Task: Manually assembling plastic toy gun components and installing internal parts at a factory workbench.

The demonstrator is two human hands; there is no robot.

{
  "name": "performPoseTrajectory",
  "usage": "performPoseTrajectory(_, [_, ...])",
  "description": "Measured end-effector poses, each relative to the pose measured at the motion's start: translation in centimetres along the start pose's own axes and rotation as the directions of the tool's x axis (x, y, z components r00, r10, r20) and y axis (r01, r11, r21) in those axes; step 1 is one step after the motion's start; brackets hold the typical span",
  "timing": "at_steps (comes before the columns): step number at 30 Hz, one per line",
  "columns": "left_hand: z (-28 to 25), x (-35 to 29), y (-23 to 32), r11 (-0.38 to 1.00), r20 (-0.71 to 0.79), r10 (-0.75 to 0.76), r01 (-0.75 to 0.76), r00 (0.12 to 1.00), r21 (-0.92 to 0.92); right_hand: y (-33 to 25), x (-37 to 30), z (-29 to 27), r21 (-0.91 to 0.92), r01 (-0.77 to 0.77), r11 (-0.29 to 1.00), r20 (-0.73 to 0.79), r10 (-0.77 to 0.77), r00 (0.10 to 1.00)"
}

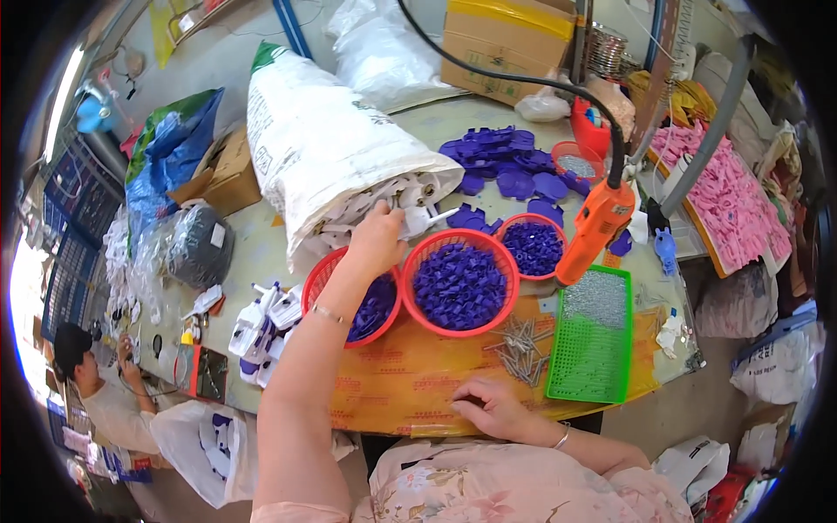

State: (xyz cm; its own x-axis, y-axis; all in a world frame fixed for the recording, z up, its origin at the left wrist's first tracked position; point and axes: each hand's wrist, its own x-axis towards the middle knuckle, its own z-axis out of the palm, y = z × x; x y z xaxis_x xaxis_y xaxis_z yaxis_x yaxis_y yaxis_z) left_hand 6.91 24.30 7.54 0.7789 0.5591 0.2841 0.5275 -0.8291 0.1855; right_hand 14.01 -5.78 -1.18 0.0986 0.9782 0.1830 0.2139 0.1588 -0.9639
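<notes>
My left hand [379, 234] reaches to the mouth of a large white sack [323, 131], its fingers curled down among white plastic parts [423, 220]. What those fingers hold, if anything, is hidden. Below that wrist stands a red basket [311, 296] of purple pieces, partly covered by my forearm. A second red basket [513, 301], filled with small purple plastic pieces [459, 286], is just to the right. My right hand [493, 408] rests at the table's near edge, loosely bent, thumb apart from the fingers, with nothing seen in it. Loose metal screws [523, 349] lie beyond it.
An orange electric screwdriver [595, 231] hangs above a green tray [626, 366] of small metal pieces. A smaller red basket [562, 253] and flat purple parts [497, 157] sit farther back. White assembled parts [261, 327] are piled left. Another person [109, 397] sits at far left.
</notes>
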Motion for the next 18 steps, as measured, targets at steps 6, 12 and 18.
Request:
performPoseTrajectory(6, [5.4, 5.8, -1.2, 0.949, 0.237, 0.006, -0.081, 0.971, 0.306, 0.3, 0.1, -0.4, -0.017, 0.052, 0.998, 0.042, -0.051, 0.998])
performPoseTrajectory(12, [3.5, 6.3, -3.1, 0.998, 0.161, 0.064, -0.068, 0.985, 0.017, 0.0, 0.3, -0.4, -0.008, 0.066, 0.998, 0.06, -0.065, 0.996])
performPoseTrajectory(18, [-4.8, 5.9, -1.7, 0.8, 0.105, -0.058, 0.109, 0.993, -0.591, 0.3, 0.2, -0.4, -0.016, 0.05, 0.999, 0.063, -0.049, 0.997])
